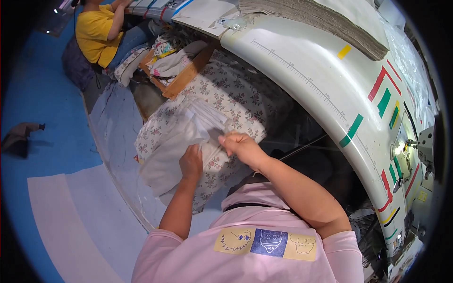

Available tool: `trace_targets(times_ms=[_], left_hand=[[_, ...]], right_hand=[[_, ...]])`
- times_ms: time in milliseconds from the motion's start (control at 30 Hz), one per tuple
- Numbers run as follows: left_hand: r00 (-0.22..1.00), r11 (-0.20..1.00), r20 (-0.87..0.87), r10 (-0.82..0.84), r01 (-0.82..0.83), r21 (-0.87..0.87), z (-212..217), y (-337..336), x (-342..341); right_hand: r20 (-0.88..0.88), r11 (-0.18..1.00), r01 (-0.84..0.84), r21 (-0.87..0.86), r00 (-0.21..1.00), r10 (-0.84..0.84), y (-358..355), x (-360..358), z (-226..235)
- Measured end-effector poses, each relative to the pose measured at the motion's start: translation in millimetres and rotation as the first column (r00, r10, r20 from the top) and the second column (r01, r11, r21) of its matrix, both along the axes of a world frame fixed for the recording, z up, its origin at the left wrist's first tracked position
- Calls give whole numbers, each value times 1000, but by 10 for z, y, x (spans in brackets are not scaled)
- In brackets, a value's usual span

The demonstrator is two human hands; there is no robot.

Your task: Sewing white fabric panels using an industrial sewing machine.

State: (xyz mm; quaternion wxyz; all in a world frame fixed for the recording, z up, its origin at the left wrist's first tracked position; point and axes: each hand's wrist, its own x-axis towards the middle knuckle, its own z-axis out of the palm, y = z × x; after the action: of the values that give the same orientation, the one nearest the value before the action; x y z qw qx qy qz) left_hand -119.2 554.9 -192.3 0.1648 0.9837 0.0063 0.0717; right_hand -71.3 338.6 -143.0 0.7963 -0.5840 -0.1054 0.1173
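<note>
Two hands work on a stack of white cloth pieces that lies on a heap of flowered fabric, just beside the curved edge of the sewing table. The left hand rests closed on the lower part of the white pieces, fingers curled over them and pressing them down. The right hand pinches the near corner of the top piece between thumb and fingers, so it is closed on the cloth.

These pieces look thin, soft and very light, so I judge they will bend and slide easily one over another. A corner or an edge seems the best place to take one, while the other hand holds the rest flat. The flowered fabric under them is also soft and gives no firm support.

On the table lie a thick pile of grey sheets and coloured tape marks, and a sewing machine stands at the far right. A wooden box with more cloth is behind the heap, and another person in a yellow shirt sits further away.
</note>
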Motion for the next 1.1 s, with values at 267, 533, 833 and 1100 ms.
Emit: trace_targets(times_ms=[267,533,833,1100], left_hand=[[948,943,65,310,-316,106,-341,479,350],[908,971,362,211,-236,28,546,333,875],[912,969,-331,-242,245,-32,-350,-549,599],[764,636,56,-642,572,-518,1229,-1930,733]], right_hand=[[-644,948,-11,317,731,224,-226,-66,446],[-571,992,84,89,821,-19,-917,-147,276],[-166,879,122,-460,961,-220,-1443,-944,442],[146,633,312,-709,942,-301,-1949,-1640,872]])
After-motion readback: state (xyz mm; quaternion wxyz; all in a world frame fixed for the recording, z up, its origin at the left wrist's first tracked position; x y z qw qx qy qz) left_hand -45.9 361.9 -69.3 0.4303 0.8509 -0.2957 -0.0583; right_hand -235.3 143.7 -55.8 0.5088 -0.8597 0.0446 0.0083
